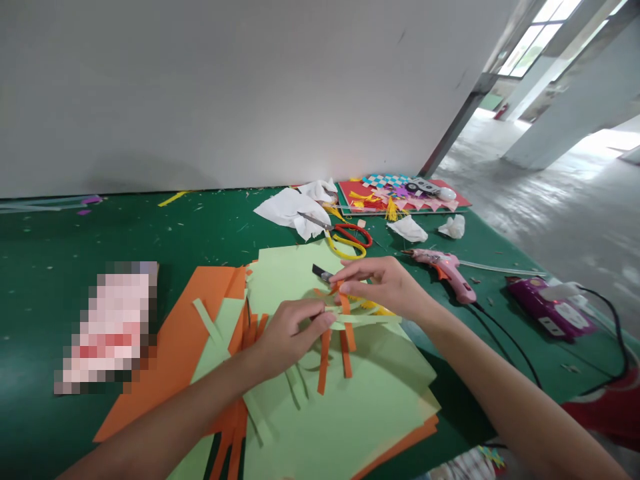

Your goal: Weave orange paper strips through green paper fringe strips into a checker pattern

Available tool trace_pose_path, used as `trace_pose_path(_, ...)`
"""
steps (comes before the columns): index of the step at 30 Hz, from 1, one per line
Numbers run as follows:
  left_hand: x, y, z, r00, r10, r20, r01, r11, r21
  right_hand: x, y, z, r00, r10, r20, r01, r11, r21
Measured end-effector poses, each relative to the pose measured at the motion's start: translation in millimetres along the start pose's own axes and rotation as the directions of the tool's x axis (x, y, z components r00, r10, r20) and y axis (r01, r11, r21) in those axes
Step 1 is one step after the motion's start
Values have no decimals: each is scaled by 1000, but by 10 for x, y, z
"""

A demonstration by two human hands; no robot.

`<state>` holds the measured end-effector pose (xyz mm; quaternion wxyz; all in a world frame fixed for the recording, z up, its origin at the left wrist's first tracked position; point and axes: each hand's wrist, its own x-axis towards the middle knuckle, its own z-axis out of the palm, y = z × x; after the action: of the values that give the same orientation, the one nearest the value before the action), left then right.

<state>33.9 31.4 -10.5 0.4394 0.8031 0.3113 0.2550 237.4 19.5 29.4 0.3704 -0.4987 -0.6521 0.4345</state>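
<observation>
Over a stack of light green paper sheets (335, 427), my two hands work close together on narrow paper strips. My left hand (295, 333) is closed, with thumb and forefinger pinching light green paper strips (373, 321). My right hand (383, 283) is closed on an orange paper strip (346, 353), which crosses the green ones and hangs down. The strips' far ends are partly hidden behind my fingers. A craft knife (323, 273) with a dark blade shows just beyond my right fingertips; its rear part is hidden. Something yellow (379, 309) is partly visible under my right hand.
Orange paper sheets (165, 353) lie at left, beside a pixelated item (110, 327). Scissors (350, 233) rest near white tissue (295, 210) behind. At right are a pink glue gun (447, 270) with its cord and a purple power strip (550, 307). A grey wall (225, 93) stands behind.
</observation>
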Motion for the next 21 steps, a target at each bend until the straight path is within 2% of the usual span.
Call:
trace_pose_path(5,5,-4,9,1000,19,-22,-19,1000,-14,12,15,13,996,-15,-89,14,1000,-11)
trace_pose_path(21,6,-42,22,997,-38,-71,36,999,-20,-44,-65,102,987,5,-161,-17,998,-68)
